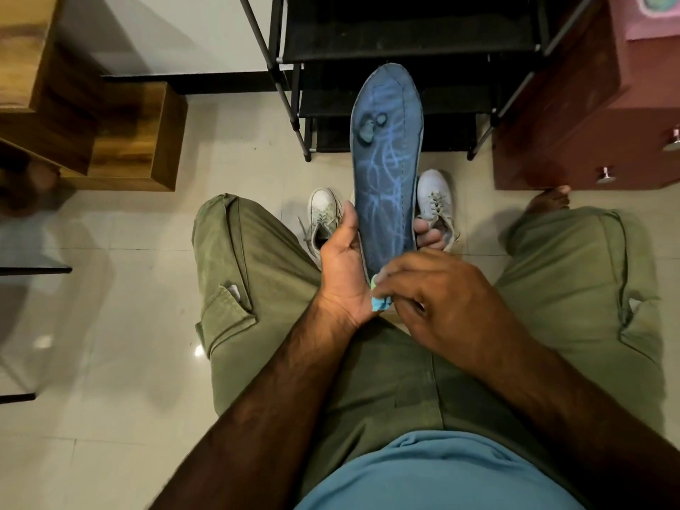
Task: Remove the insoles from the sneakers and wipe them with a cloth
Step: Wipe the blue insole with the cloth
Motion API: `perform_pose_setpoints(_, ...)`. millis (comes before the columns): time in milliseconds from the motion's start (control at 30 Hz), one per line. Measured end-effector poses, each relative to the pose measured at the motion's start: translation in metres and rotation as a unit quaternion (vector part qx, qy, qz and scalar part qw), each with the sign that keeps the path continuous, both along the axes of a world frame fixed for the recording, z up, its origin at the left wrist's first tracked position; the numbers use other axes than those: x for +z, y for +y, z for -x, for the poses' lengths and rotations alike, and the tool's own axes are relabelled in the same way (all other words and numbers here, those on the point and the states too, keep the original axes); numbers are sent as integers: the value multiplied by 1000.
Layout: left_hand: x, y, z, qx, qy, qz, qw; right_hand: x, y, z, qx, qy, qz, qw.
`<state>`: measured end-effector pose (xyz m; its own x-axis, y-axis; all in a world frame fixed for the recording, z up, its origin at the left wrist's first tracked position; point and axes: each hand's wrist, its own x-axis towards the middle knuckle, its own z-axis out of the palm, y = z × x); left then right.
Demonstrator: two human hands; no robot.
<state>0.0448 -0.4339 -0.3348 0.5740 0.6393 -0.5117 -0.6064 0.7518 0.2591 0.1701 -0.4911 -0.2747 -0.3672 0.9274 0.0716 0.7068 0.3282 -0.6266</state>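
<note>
The right hand [441,300] pinches one small light-blue cloth [379,302] against the heel end of the single blue insole [386,160]. The left hand [342,263] grips that insole from beneath, thumb on one edge and fingers curled round the other, toe end pointing away. Two pale sneakers [323,215] [436,196] stand on the tiled floor [147,288] beyond the hands, one each side of the insole, before one black shoe rack [404,49].

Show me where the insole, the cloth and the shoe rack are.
insole [386,160], head view, middle of its blue patterned face.
cloth [379,303], head view, the light blue corner that shows.
shoe rack [404,33], head view, its top black shelf.
</note>
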Motion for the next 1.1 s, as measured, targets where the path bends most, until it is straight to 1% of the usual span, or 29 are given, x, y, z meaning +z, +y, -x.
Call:
perform_pose_setpoints(67,1,-1,-2,-5,4,-11,1000,-1,-7,-6,-12,-6,-2,1000)
perform_pose_setpoints(200,3,-2,-2,-25,13,-11,1000,0,-7,-11,-41,-49,-14,998)
perform_pose_setpoints(333,7,-1,-2,3,20,-3,1000,4,14,-21,-98,-88,-39,990)
perform_pose_setpoints(400,5,-1,-4,3,11,2,1000,2,16,-24,-113,-89,-38,989)
perform_pose_setpoints(433,4,-1,-4,-9,16,2,1000,1,11,-23,-104,-87,-35,990)
perform_pose_setpoints(533,1,-1,-3,-49,-1,-13,999,1,-10,-16,-41,-72,-12,996)
perform_pose_setpoints(600,1,-1,-3,-58,11,-6,998,3,-10,-19,-31,-68,-5,997)
perform_pose_setpoints(700,0,-1,-4,-39,20,14,999,0,10,-29,-101,-85,-33,991)
perform_pose_setpoints(767,1,-2,-4,-23,10,19,1000,0,18,-31,-139,-87,-35,986)
perform_pose_setpoints(867,2,-2,-3,-37,0,31,999,-1,8,-24,-102,-94,-7,990)
perform_pose_setpoints(967,2,-2,-2,-59,-22,21,998,2,-3,-22,-58,-95,7,994)
perform_pose_setpoints(1033,1,-2,-3,-47,-27,30,998,-1,5,-28,-79,-95,-17,992)
perform_pose_setpoints(1100,-2,-2,-4,-27,-27,44,998,-3,13,-31,-132,-87,-28,987)
